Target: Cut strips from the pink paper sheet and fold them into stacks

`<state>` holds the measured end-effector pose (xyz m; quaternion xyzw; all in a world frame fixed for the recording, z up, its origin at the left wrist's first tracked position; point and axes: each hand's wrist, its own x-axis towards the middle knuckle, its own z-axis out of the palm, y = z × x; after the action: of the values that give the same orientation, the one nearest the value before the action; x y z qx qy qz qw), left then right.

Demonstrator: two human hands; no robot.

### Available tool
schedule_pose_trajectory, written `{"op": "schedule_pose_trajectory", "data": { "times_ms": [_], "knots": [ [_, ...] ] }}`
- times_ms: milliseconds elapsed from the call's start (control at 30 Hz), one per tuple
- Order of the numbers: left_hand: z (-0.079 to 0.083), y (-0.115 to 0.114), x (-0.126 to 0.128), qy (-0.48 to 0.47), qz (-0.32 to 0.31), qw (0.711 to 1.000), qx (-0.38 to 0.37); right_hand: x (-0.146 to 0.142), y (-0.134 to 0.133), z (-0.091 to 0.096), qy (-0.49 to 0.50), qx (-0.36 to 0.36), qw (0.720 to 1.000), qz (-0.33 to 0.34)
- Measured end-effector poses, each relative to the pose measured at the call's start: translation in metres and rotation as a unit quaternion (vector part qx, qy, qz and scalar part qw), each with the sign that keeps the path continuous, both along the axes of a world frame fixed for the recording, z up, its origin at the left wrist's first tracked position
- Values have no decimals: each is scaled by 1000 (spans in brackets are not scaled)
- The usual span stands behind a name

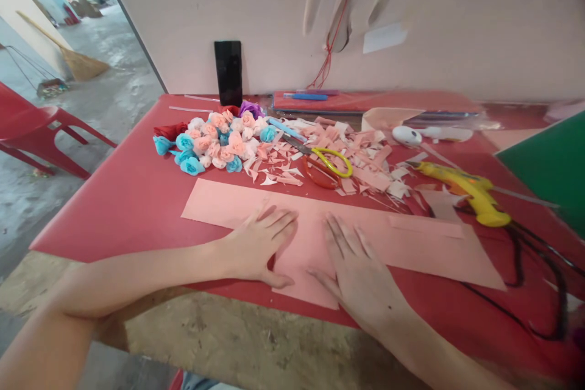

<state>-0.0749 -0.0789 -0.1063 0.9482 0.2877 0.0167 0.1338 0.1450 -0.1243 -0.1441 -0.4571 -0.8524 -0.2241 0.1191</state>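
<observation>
A long pink sheet of paper point(402, 244) lies across the red table point(128, 195) in front of me. My left hand point(258, 244) rests flat on its near left part, fingers stretched out and close together. Beside it, my right hand point(359, 274) also lies flat on the sheet, fingers spread. Neither hand holds anything. Behind the sheet are a heap of small pink, white and blue paper roses point(217, 141) and a scatter of pink paper scraps point(356, 158).
Scissors with yellow and red handles point(325, 164) lie among the scraps. A yellow glue gun point(470, 192) with a black cord sits at the right, a green sheet point(553, 164) beyond it. A black phone point(228, 72) leans on the wall. A red chair point(31, 128) stands left.
</observation>
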Motion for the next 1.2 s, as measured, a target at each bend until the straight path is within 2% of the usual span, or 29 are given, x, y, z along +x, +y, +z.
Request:
{"op": "schedule_pose_trajectory", "data": {
  "times_ms": [133, 200, 367, 567, 833, 1033, 1200],
  "knots": [
    [-2, 0, 0, 0, 0, 1000, 2, -1, -1, 4, 4, 17, 999, -45],
    [-4, 0, 0, -1, -3, 1000, 4, -5, -2, 7, 5, 15, 999, -41],
    [-6, 0, 1, -2, 8, 1000, 7, -20, -7, 7, -8, -64, 995, 70],
    [-5, 0, 0, 12, -1, 1000, 15, -14, -6, -3, 25, -130, 991, 29],
    [-4, 1, -1, 20, -2, 1000, 14, -5, -1, -7, 44, -115, 992, -30],
    [-5, 0, -2, 21, -2, 1000, 13, -3, 0, -3, 17, -92, 994, -56],
    [7, -1, 2, 43, -14, 999, 17, -8, -2, 2, 14, -76, 997, -19]
  ]
}}
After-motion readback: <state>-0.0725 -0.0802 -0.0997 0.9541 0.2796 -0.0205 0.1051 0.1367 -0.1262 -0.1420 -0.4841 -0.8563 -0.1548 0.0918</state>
